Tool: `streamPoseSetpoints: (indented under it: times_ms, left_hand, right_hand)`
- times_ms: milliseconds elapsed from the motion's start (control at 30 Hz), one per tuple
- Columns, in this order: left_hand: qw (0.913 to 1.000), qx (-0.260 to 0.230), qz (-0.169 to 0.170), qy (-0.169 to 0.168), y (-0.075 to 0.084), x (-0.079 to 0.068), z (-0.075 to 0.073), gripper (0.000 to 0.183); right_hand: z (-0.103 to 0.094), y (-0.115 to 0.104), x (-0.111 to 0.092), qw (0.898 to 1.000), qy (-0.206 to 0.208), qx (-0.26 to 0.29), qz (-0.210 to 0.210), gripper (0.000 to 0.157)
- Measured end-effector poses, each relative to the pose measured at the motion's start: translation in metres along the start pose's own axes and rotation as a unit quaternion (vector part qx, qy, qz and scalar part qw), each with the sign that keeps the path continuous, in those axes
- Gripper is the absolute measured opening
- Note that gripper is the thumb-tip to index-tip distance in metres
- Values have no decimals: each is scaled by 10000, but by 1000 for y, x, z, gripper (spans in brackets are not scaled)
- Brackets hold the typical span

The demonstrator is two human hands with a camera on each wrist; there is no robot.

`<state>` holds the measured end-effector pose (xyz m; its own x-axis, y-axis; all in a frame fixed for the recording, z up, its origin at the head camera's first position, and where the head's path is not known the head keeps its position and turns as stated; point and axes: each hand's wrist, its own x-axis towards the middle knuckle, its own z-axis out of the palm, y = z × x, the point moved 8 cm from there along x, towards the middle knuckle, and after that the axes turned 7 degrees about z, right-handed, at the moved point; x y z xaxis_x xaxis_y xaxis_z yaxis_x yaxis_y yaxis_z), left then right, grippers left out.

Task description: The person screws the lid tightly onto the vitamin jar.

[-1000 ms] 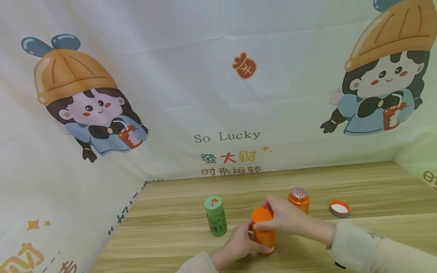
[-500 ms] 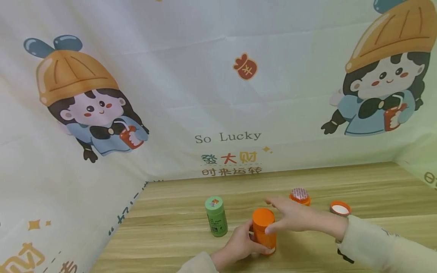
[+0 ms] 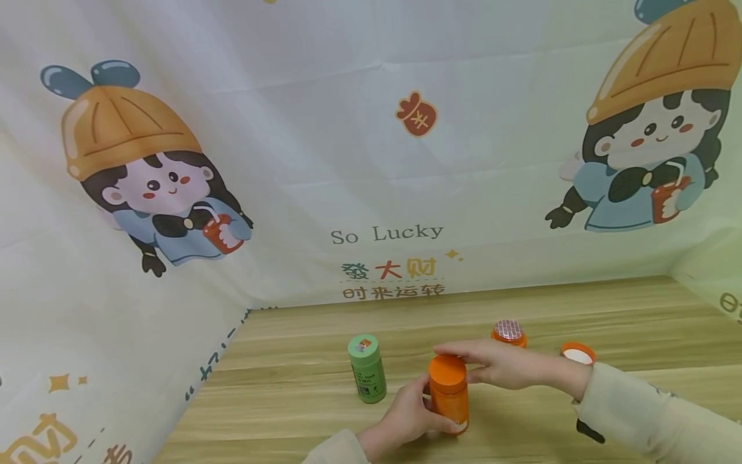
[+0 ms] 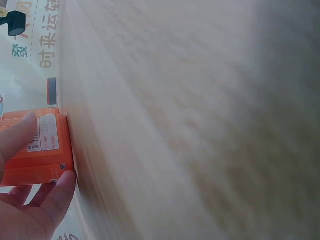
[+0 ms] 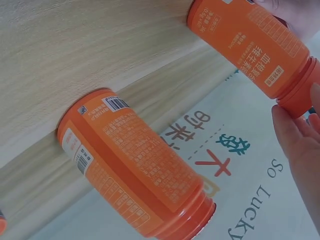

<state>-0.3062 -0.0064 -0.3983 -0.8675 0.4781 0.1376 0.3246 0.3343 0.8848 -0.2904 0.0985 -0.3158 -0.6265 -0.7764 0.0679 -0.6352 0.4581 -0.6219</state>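
My left hand (image 3: 408, 412) grips the lower body of an orange bottle (image 3: 450, 406), which stands upright on the wooden table. In the left wrist view, its thumb lies across the bottle's label and the other fingers come round the far side. My right hand (image 3: 507, 365) is at the bottle's orange cap (image 3: 447, 370), fingers behind it and thumb at its right side. The right wrist view shows that cap (image 5: 300, 95) on the bottle, pinched between finger and thumb. A second orange bottle (image 5: 132, 165), capless, stands behind the right hand, its patterned foil seal (image 3: 509, 330) showing on top.
A green bottle (image 3: 368, 370) with a green lid stands left of the hands. A loose orange cap (image 3: 578, 352) lies with its white inside up on the right, partly behind the right forearm. A printed white cloth (image 3: 324, 161) hangs along the table's back and sides.
Half a second ago my right hand's fingers were spread off the cap; now they are back round it. The left hand has kept its grip, and the bottle stays in place.
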Motion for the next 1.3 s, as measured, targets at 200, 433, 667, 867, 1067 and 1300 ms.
streamPoseSetpoints:
  times_ms: [200, 433, 667, 867, 1067, 1300]
  left_hand:
    - [10000, 8, 22, -12, -1, 0, 0, 50]
    - [10000, 79, 6, -36, -1, 0, 0, 51]
    - [10000, 1, -11, -64, 0, 0, 1, 52]
    - [10000, 0, -10, -25, -1, 0, 1, 51]
    - [10000, -46, 31, 0, 0, 0, 1, 50]
    - [9999, -70, 105, 9, 0, 1, 2, 51]
  right_hand:
    - [0, 1, 1, 9993, 190, -316, -5, 53]
    - [4, 2, 6, 9950, 785, -580, 194, 46]
    - [2, 5, 10, 9863, 1286, -816, 632, 38]
    - [2, 11, 12, 9808, 1551, -640, 990, 40]
    - [4, 16, 12, 9730, 1825, -413, 1353, 43]
    - [4, 17, 10, 9665, 1896, -568, 1633, 52]
